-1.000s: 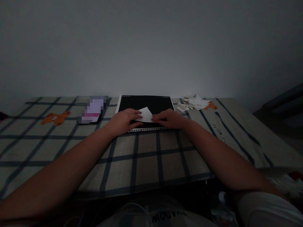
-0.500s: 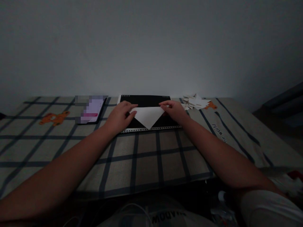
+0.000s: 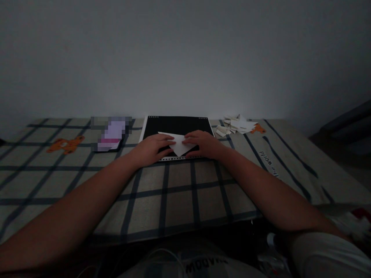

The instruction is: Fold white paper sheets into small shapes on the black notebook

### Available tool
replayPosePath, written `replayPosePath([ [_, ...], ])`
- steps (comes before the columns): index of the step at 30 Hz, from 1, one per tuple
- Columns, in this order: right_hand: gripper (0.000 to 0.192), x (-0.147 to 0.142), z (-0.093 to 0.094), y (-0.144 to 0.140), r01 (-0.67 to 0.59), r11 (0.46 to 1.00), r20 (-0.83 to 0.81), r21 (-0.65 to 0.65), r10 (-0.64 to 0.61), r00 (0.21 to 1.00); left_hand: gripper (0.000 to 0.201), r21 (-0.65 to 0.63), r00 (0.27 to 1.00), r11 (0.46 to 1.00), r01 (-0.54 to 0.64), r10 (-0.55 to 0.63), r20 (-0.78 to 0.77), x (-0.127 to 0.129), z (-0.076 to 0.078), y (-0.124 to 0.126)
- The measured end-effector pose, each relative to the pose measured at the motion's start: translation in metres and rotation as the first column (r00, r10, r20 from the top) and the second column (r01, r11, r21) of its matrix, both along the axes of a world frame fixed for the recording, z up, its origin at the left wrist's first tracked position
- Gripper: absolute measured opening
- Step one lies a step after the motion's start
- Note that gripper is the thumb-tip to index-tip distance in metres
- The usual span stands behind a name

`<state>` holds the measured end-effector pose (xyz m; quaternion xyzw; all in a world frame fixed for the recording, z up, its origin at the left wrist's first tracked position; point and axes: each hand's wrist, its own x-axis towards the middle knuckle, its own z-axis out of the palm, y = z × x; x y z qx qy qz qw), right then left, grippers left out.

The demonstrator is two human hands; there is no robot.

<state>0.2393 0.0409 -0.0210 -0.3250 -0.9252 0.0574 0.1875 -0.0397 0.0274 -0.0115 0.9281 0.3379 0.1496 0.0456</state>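
A white sheet of paper (image 3: 179,146), folded to a point towards me, lies on a black board with a white punched edge (image 3: 176,124). On its left side rests my left hand (image 3: 152,148), fingers stretched over the paper and thumb apart. My right hand (image 3: 204,144) lies over the right side, its fingers spread and the fingertips touching the paper. Between the two hands the lower point of the paper shows. Parts of its right side are hidden under my right fingers.
A phone with a lit screen (image 3: 111,133) lies to the left on the checked tablecloth (image 3: 179,197). Right of the board is a heap of folded white paper pieces (image 3: 239,124). A pale wall (image 3: 185,58) rises behind the table. A clear plastic bottle (image 3: 272,255) shows below the table edge.
Both hands have moved inward and slightly nearer to me, from the paper's upper corners onto its middle. The paper's upper edge now looks tilted and partly covered.
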Motion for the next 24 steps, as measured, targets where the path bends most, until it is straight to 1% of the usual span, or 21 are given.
replayPosePath([
  [4,0.044,0.0004,0.0014,0.0022,-0.010,1.000,0.008,-0.010,0.010,1.000,0.044,-0.003,1.000,1.000,0.005,-0.005,0.004,0.0004,0.0002,-0.0004],
  [7,0.039,0.0006,0.0050,0.0020,-0.029,0.999,0.011,-0.014,0.029,1.000,0.043,0.004,0.999,1.000,0.009,-0.010,0.033,0.0014,0.0012,-0.0011],
  [11,0.035,-0.0010,0.0071,-0.0006,-0.037,0.999,0.033,-0.009,0.037,0.999,0.049,0.013,0.999,1.000,-0.029,0.028,0.034,0.0015,0.0025,-0.0008],
  [13,0.037,-0.0018,0.0062,-0.0019,-0.050,0.999,0.029,-0.004,0.051,0.998,0.050,0.018,0.998,0.998,-0.054,0.054,0.023,0.0013,0.0025,-0.0005],
  [15,0.044,-0.0024,0.0047,-0.0031,-0.055,0.998,0.018,0.013,0.055,0.998,0.051,0.017,0.998,0.998,-0.066,0.066,0.023,0.0011,0.0020,-0.0004],
  [17,0.050,-0.0030,0.0038,-0.0042,-0.046,0.998,0.024,0.036,0.045,0.999,0.052,0.003,0.998,0.998,-0.059,0.059,0.016,0.0009,0.0013,-0.0005],
  [19,0.052,-0.0038,0.0040,-0.0053,-0.042,0.998,0.047,0.047,0.040,0.998,0.051,-0.011,0.999,0.999,-0.044,0.044,-0.002,0.0006,0.0006,-0.0007],
  [24,0.034,-0.0048,0.0072,-0.0068,-0.042,0.997,0.089,0.060,0.036,0.995,0.053,-0.016,0.999,0.999,-0.040,0.039,-0.033,0.0002,0.0001,-0.0007],
])
